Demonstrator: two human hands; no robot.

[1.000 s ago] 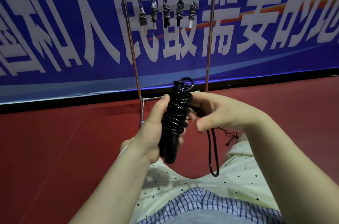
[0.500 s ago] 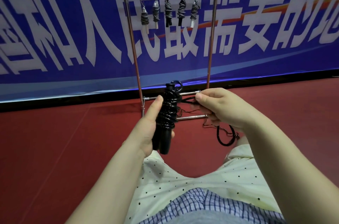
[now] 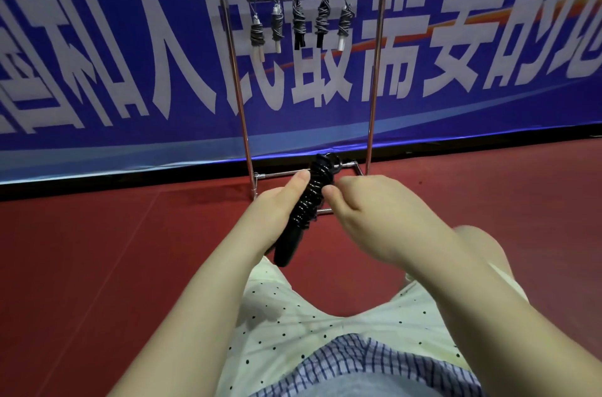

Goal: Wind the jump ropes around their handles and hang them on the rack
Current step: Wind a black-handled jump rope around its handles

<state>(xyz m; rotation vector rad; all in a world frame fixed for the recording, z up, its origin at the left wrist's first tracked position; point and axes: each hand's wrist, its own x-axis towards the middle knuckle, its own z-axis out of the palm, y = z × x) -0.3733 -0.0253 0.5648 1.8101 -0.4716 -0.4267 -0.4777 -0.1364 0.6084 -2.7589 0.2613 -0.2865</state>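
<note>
Pretty far along from where I'm standing. Five wound ropes [image 3: 298, 22] hang in a row off the top bar of the rack [image 3: 373, 71], up and beyond the hands. At least one peg at the bar's right end looks free, though it's a bit blurry.

The black rope [image 3: 308, 204] is the one in progress. The left hand [image 3: 272, 211] has its grip wrapped round the handles, thumb up along the coils, holding the bundle tilted just above the lap, in front of the rack's foot. Coils cover most of the upper handles, only the bare butt end sticks out below the left hand. No loose tail that I can see, so the winding looks basically finished.

The right hand [image 3: 368, 211] sits just right of the coils, fingers curled in at them, probably tucking or pinching the rope end. Can't tell for sure, the fingertips are hidden.

What's left, I'd say: secure the end, then hang it by the top loop [image 3: 332, 160].
</note>
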